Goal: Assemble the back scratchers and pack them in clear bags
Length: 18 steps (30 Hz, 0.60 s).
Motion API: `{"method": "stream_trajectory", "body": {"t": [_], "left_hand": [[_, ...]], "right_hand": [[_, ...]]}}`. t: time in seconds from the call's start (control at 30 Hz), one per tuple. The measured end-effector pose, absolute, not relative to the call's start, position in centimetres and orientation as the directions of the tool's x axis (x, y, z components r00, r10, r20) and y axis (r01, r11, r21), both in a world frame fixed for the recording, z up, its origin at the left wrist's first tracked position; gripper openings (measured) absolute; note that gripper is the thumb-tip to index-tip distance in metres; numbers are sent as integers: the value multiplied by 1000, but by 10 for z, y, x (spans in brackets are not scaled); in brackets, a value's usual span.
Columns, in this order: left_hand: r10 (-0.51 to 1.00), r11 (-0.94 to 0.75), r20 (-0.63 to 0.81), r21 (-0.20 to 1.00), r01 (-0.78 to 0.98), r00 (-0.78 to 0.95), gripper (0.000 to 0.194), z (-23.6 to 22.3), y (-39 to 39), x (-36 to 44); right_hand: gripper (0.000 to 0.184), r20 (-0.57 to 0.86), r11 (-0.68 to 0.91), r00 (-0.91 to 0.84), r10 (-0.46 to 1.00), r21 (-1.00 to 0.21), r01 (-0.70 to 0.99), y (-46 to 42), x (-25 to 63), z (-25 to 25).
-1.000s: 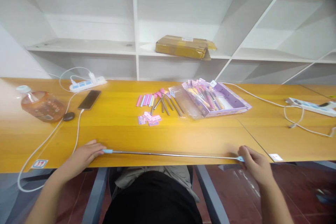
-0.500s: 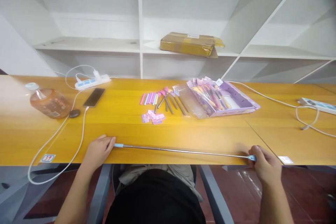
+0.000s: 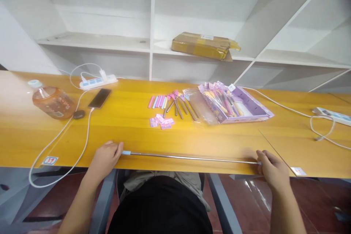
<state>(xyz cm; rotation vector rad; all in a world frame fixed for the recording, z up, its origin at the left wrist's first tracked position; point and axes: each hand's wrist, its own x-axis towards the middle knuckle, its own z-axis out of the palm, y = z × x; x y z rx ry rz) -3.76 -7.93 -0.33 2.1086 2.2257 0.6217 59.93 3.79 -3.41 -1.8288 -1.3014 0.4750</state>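
A thin telescopic back scratcher (image 3: 192, 158), drawn out long, stretches level between my two hands above the table's front edge. My left hand (image 3: 107, 159) is closed round its light blue handle, part of which sticks out past the fingers. At the other end, my right hand (image 3: 271, 170) pinches the tip of the metal rod; the fingers cover the head. Beyond lie several short metal rods with pink, yellow and blue claw heads (image 3: 179, 104). Beside them is a row of coloured handle sleeves (image 3: 157, 101), with small pink cards (image 3: 161, 121) just in front.
A purple box (image 3: 246, 119) with bagged pieces stands right of the rods. At left are an orange-brown bottle (image 3: 53, 102), a phone (image 3: 99, 98) on a white cable and a power strip (image 3: 98, 82). A taped carton (image 3: 203, 45) sits on the shelf.
My right hand has shifted slightly left and its fingers now cover the blue head that showed before. The left hand keeps its hold on the handle. The view has tilted a little.
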Motion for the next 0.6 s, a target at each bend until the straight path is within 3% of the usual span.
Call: {"method": "stream_trajectory", "body": {"t": [0.1, 0.23, 0.4, 0.6], "left_hand": [[937, -5, 327, 370, 929, -125, 54, -2, -81, -23], [959, -91, 275, 511, 855, -62, 53, -1, -79, 8], [963, -224, 259, 631, 742, 70, 47, -1, -79, 68], [931, -309, 354, 652, 693, 83, 48, -8, -66, 108]], "right_hand": [[53, 59, -181, 430, 901, -849, 497, 43, 602, -28], [51, 99, -124, 294, 951, -749, 651, 47, 583, -18], [46, 319, 145, 76, 945, -613, 777, 32, 486, 0], [38, 453, 541, -316, 834, -558, 629, -7, 373, -5]]}}
